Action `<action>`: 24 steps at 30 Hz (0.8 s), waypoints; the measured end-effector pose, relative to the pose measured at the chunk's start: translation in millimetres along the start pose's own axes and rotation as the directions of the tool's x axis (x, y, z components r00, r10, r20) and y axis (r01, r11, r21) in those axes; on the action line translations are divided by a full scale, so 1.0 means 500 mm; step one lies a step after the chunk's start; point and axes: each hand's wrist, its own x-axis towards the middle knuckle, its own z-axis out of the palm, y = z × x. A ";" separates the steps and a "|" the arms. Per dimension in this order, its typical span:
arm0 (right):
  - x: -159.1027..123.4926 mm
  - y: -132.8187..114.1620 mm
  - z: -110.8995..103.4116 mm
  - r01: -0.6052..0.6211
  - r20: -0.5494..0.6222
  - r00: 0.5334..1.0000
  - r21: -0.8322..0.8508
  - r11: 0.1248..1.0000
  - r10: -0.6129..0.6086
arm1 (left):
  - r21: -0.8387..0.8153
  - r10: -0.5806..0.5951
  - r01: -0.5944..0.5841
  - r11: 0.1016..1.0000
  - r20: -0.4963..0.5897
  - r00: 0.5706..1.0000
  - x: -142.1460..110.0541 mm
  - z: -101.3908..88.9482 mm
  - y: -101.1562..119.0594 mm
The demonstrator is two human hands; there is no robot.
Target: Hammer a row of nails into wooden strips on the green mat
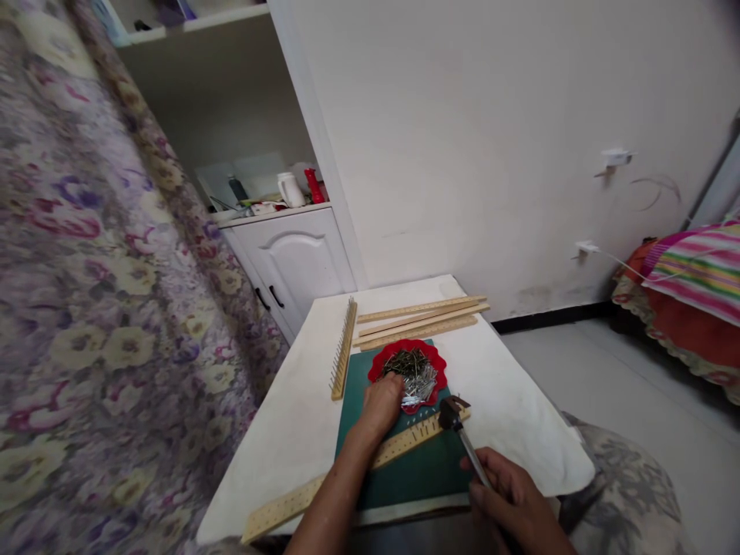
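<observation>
My left hand [381,403] reaches into a red scalloped dish [431,356] heaped with small metal nails [413,370]; its fingers curl among the nails, and what they pinch is hidden. My right hand [512,497] grips the handle of a small hammer [454,416], whose head rests by the end of a long wooden strip with holes [352,470]. That strip lies diagonally across a dark green cutting mat [416,474] on a white table [514,393].
A wooden strip with a row of nails standing in it [344,347] lies left of the dish. Three plain wooden strips [419,317] lie behind it. A floral curtain [86,293] hangs at left, a white cabinet [294,258] behind, bedding [687,301] at right.
</observation>
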 end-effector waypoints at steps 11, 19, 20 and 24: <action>-0.003 -0.005 0.012 -0.016 -0.047 0.999 -0.009 1.000 0.016 | -0.050 -0.004 0.006 0.999 0.031 0.999 0.037 0.016 -0.019; 0.001 0.000 0.005 -0.008 -0.048 0.999 -0.007 1.000 0.008 | -0.091 0.023 -0.028 0.995 -0.058 0.998 0.012 0.003 -0.010; 0.001 -0.002 0.006 -0.008 -0.054 0.999 -0.007 1.000 0.008 | -0.099 0.027 -0.035 0.994 -0.073 0.997 0.005 -0.004 -0.009; 0.002 -0.012 0.013 0.003 -0.098 0.995 -0.005 1.000 -0.003 | -0.155 0.027 -0.054 0.986 -0.171 0.985 -0.047 -0.025 0.007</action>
